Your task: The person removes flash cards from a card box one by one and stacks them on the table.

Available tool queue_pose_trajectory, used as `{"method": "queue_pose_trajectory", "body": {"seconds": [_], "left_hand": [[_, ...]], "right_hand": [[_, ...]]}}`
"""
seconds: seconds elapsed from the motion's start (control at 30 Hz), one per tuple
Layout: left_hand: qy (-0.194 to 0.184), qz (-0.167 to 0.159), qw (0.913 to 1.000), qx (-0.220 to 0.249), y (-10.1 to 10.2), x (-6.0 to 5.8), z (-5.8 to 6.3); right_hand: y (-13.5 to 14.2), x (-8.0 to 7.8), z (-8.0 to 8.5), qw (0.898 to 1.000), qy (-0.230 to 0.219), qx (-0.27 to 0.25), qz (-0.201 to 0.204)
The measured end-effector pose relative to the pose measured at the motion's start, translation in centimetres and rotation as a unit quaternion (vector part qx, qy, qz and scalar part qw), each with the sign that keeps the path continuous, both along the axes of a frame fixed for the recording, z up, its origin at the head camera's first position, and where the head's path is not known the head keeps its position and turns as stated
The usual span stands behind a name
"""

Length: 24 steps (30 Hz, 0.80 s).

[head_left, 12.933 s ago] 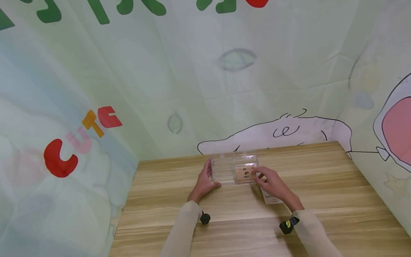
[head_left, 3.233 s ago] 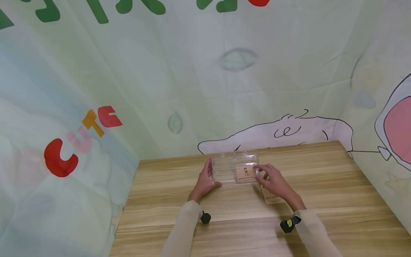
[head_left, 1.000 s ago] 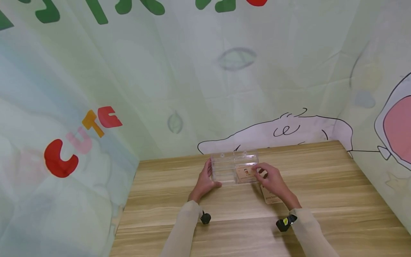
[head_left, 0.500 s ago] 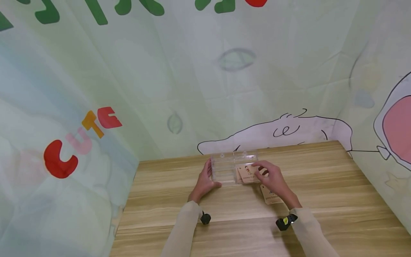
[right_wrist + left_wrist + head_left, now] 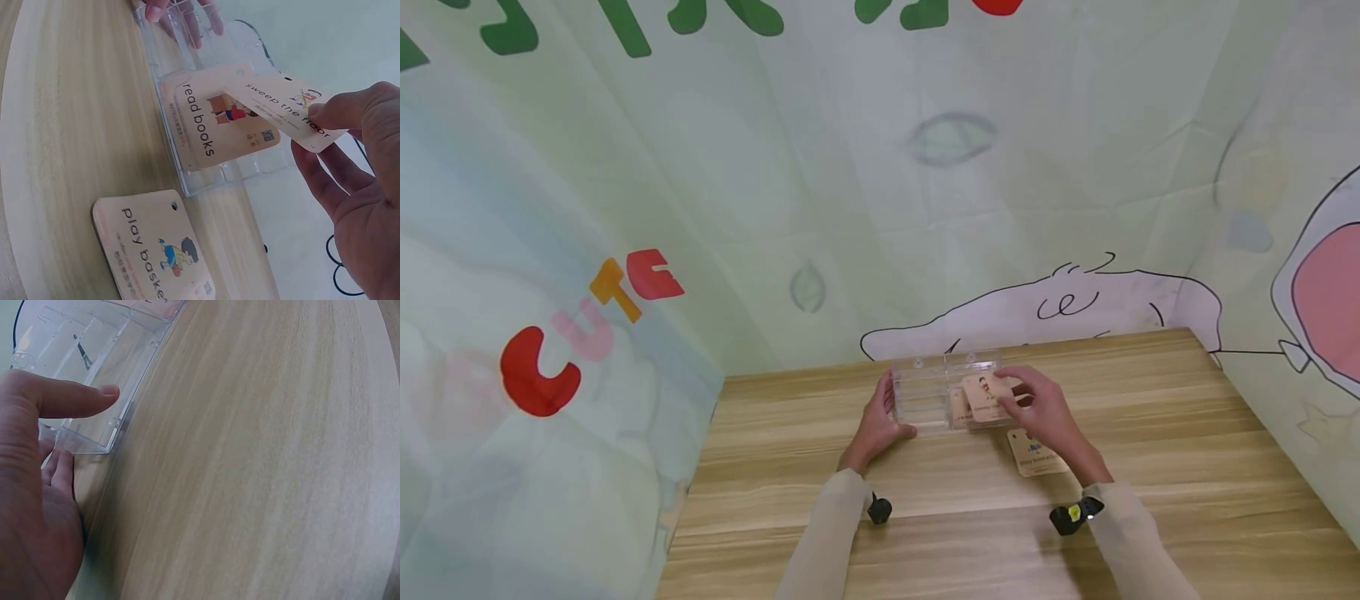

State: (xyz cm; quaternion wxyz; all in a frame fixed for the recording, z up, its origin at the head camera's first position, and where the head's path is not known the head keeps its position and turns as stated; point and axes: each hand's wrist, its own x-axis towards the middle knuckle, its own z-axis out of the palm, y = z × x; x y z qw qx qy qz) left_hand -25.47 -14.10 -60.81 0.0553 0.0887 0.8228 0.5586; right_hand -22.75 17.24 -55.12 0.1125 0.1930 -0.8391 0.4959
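Observation:
My right hand (image 5: pixel 1051 414) pinches a flashcard (image 5: pixel 281 103) printed "sweep the floor" between thumb and fingers. The card is tilted, raised in front of a clear plastic card rack (image 5: pixel 921 392). Behind it, a "read books" flashcard (image 5: pixel 212 119) stands in the rack's right front compartment. My left hand (image 5: pixel 878 423) grips the rack's left end, thumb in front and the other fingers at the side and partly behind. Below my right hand, a "play basket..." flashcard (image 5: pixel 1033 457) lies on the table, its right part hidden by the hand in the head view.
The wooden tabletop (image 5: pixel 955 533) carries the rack near its back edge. A printed cloth backdrop (image 5: pixel 850 208) rises behind and to both sides. Each wrist wears a small black camera (image 5: pixel 880 508).
The "sweep the floor" card has come up and out of the right compartment in my right hand, uncovering "read books". The table card differs from the one 12.9 s ago. My left hand stays put.

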Motion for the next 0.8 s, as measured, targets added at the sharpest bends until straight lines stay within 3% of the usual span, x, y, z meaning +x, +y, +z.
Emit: {"method": "queue_pose_trajectory", "body": {"seconds": [0.27,0.8], "left_hand": [[0.009,-0.001,0.9999,0.006,0.0,0.0,0.0],[0.004,0.000,1.0000,-0.001,0.0,0.1,0.0]], "right_hand": [[0.9,0.3,0.7,1.000,-0.027,0.000,-0.002],[3.1,1.2,0.4,0.999,-0.036,0.031,-0.023]]}}
